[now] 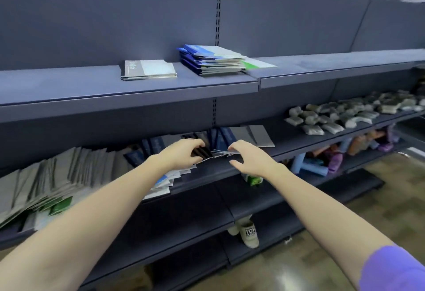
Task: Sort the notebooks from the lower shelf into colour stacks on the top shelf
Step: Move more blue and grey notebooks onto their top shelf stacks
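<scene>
The top shelf [138, 84] ran across at about eleven o'clock, kept bare except for the sorted piles so each colour had its own spot. The lower shelf [207, 173] below held the unsorted notebooks [57, 175], fanned on their sides toward eight o'clock, presumably so the covers could be leafed through. At twelve o'clock sat the blue stack [211, 61], tall and slightly skewed, a green notebook [257, 63] touching its right side and the grey stack [148, 69] lying apart at its left. Both hands worked the row's right end: the left hand [184, 155] had its fingers curled into the dark notebooks, parting them, while the right hand [250, 159] pinched the edges of a thin sheaf, thumb spread below. A shoe [249, 235] at six o'clock read "YOY"; writing on the grey cover was too blurred to make out
</scene>
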{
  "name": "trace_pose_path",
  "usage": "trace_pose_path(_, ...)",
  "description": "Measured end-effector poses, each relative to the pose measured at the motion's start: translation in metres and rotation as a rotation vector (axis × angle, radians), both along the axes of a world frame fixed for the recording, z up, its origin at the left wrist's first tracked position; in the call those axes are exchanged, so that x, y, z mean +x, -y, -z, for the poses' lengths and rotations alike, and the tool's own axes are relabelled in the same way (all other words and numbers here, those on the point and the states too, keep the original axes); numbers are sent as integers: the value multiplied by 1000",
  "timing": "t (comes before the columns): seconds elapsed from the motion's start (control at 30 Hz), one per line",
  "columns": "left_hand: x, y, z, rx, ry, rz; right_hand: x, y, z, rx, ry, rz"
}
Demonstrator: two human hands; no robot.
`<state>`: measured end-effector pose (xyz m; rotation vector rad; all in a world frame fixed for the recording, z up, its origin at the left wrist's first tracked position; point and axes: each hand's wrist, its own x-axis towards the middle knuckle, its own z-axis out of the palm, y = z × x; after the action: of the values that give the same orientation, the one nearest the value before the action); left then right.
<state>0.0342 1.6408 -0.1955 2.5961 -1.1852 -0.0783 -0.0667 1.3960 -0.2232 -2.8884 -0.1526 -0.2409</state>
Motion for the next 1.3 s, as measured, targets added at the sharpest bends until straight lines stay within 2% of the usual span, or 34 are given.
trace_pose_path(0.43,18,76,49,86,-6,-75,48,104,51,85,-101,64)
trace_pose_path(0.67,44,139,64,89,-76,-204,93,140,77,120,-141,17)
trace_pose_path(0.83,58,164,80,90,-160,-331,120,154,84,58,-111,-66)
trace_pose_path(1.03,64,178,101,120,-274,-505,140,158,98,32,-218,-131)
trace_pose_path(1.2,61,186,102,189,-134,-501,147,171,104,39,-199,-179)
trace_pose_path(1.3,57,191,101,224,-75,-475,150,173,104,-42,-204,-185)
